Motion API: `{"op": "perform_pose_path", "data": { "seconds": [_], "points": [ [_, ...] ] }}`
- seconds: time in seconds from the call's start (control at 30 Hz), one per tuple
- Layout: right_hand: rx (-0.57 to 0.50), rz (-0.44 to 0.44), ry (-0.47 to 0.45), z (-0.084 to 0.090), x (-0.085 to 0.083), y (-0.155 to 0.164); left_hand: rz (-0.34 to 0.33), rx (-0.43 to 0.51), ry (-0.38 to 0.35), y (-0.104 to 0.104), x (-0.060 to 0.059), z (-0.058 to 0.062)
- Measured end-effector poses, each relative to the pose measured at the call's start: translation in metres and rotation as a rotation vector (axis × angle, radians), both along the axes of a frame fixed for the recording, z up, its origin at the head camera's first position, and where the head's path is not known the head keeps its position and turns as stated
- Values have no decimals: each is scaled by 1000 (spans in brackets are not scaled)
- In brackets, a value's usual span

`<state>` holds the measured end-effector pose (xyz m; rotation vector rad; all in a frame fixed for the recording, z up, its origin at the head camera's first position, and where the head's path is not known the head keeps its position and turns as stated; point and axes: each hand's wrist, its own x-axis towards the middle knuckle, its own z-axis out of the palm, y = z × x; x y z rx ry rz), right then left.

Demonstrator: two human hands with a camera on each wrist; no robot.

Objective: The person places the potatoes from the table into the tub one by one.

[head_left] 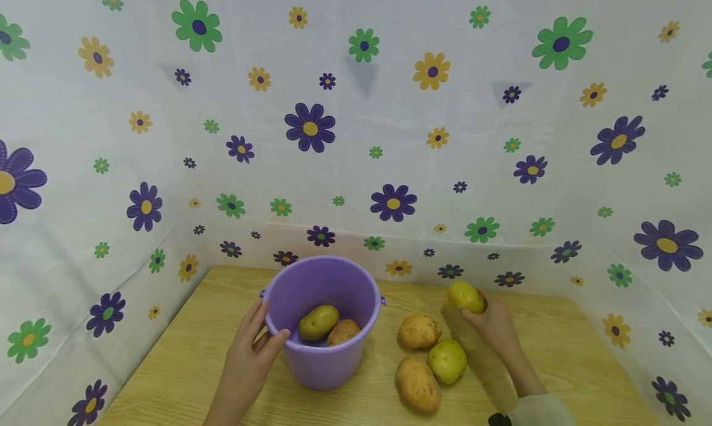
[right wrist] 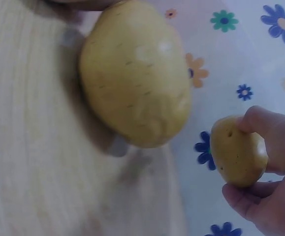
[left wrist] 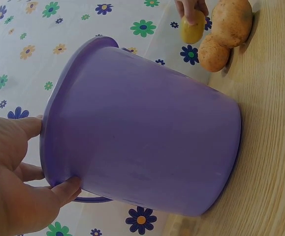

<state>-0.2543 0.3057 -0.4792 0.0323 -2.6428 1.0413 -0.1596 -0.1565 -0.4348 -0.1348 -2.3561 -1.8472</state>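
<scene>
A purple bucket (head_left: 325,327) stands on the wooden table (head_left: 183,352) with two potatoes (head_left: 318,322) inside it. My left hand (head_left: 250,352) grips the bucket's near-left rim (left wrist: 51,147), thumb over the edge. My right hand (head_left: 489,321) holds a small yellow potato (head_left: 466,296) above the table, to the right of the bucket; the right wrist view shows the same held potato (right wrist: 238,157) pinched between thumb and fingers. Three more potatoes lie between the bucket and my right arm: a brown one (head_left: 418,331), a yellow-green one (head_left: 447,360) and a larger brown one (head_left: 418,384).
A white cloth with purple, green and yellow flowers (head_left: 356,135) walls the table at the back and on both sides. Bare tabletop shows at the front left and far right (head_left: 584,364).
</scene>
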Motion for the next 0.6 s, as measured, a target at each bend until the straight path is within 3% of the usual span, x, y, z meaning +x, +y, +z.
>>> {"op": "perform_pose_path", "data": {
  "seconds": [0.3,0.6],
  "points": [
    [45,-11,23,28,6,0,-7,0,14,1,-1,-1],
    [40,-25,104,56,6,-3,-8,-15,-8,-1,0,0]
  ]
}}
